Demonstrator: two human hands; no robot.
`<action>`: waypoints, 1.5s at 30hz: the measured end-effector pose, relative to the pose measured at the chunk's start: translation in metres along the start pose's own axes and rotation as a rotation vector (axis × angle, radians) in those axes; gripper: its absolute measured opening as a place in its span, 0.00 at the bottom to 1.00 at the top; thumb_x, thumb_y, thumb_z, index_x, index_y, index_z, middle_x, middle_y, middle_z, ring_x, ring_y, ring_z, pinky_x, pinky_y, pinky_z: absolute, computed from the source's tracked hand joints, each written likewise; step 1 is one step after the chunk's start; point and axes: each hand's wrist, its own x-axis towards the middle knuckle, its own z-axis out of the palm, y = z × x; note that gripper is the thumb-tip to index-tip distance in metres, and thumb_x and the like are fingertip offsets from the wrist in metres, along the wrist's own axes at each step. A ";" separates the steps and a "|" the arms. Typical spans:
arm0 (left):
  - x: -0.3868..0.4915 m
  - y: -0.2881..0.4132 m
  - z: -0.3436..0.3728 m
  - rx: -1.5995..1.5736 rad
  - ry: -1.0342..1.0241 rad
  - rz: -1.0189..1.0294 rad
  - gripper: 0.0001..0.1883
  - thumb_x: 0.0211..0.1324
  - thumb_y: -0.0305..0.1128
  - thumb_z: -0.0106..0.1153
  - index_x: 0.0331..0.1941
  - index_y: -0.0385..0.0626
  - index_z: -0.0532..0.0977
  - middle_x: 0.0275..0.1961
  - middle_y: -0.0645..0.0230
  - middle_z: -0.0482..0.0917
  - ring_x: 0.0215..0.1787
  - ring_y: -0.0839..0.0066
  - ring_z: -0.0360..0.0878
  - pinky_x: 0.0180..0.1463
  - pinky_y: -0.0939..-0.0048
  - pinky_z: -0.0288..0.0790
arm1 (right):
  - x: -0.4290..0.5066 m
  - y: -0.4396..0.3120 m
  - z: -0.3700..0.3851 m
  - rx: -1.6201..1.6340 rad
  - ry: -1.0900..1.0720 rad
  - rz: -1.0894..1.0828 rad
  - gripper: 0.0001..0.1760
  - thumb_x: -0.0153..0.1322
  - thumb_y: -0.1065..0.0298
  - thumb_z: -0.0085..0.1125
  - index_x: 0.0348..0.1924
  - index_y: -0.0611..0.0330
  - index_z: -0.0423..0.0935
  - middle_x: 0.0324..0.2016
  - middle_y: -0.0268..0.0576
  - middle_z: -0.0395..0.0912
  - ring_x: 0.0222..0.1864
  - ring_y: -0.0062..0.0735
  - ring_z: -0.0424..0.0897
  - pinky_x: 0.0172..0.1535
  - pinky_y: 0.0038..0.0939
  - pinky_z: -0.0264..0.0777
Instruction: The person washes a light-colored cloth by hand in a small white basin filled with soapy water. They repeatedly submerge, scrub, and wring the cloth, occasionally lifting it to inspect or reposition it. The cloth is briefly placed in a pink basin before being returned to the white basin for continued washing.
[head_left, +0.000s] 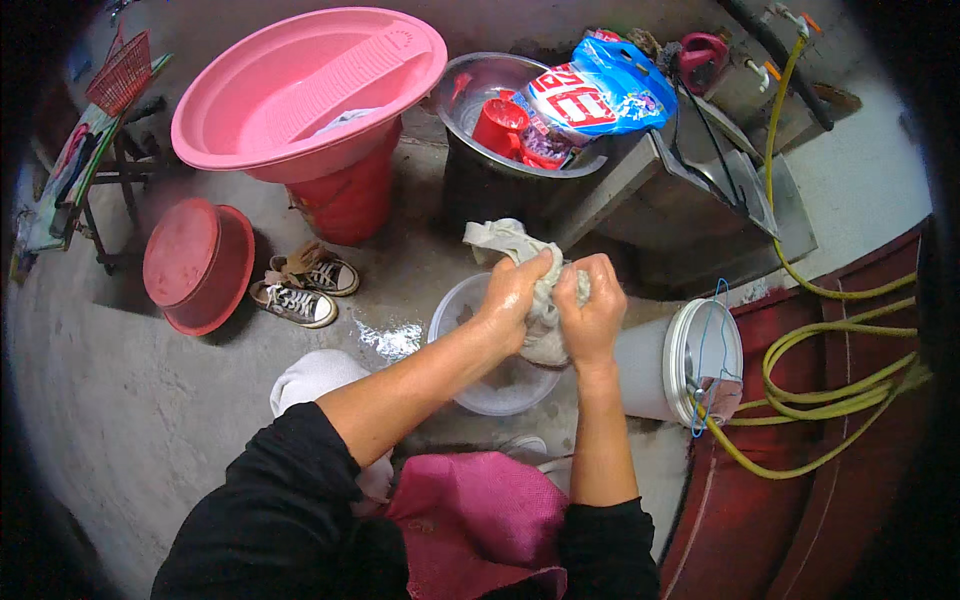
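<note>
A wet, pale cloth (546, 315) is bunched between my two hands above a translucent plastic basin (495, 401). My left hand (516, 296) grips it from the left, with the thumb pressed on top. From the right, my right hand (591, 307) is closed in a fist around the other side. One twisted end of the cloth sticks out beyond my left hand. Its lower part hangs over the basin, which stands on the concrete floor. My forearms hide part of the basin's rim, and its contents are hard to make out.
Left stand an upturned red basin (184, 266) and canvas sneakers (300, 296). Ahead, a pink washboard tub (247, 97) tops a red bucket (349, 195); a metal bowl (480, 64) holds a red mug (499, 127) and detergent bag (600, 90). Right are a white bucket (652, 367) and yellow hose (810, 409).
</note>
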 end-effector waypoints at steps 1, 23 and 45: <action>-0.007 -0.002 0.007 0.061 0.011 0.059 0.06 0.59 0.33 0.52 0.36 0.43 0.72 0.34 0.70 0.76 0.33 0.78 0.74 0.36 0.72 0.69 | 0.001 0.007 -0.002 -0.042 -0.022 0.120 0.04 0.61 0.71 0.56 0.26 0.60 0.71 0.27 0.45 0.70 0.28 0.47 0.74 0.28 0.38 0.68; -0.003 -0.005 -0.018 0.083 0.158 -0.290 0.11 0.61 0.40 0.50 0.30 0.48 0.74 0.26 0.70 0.79 0.29 0.75 0.78 0.35 0.70 0.73 | -0.019 0.005 0.024 0.114 0.129 -0.006 0.09 0.62 0.71 0.56 0.19 0.64 0.70 0.20 0.51 0.70 0.20 0.49 0.70 0.24 0.36 0.64; 0.000 0.049 -0.001 0.185 -0.223 0.203 0.16 0.58 0.34 0.57 0.48 0.40 0.71 0.45 0.66 0.78 0.44 0.73 0.77 0.49 0.68 0.73 | 0.007 0.015 -0.011 0.700 -0.027 0.800 0.26 0.73 0.47 0.45 0.50 0.63 0.70 0.45 0.41 0.74 0.45 0.27 0.73 0.50 0.27 0.66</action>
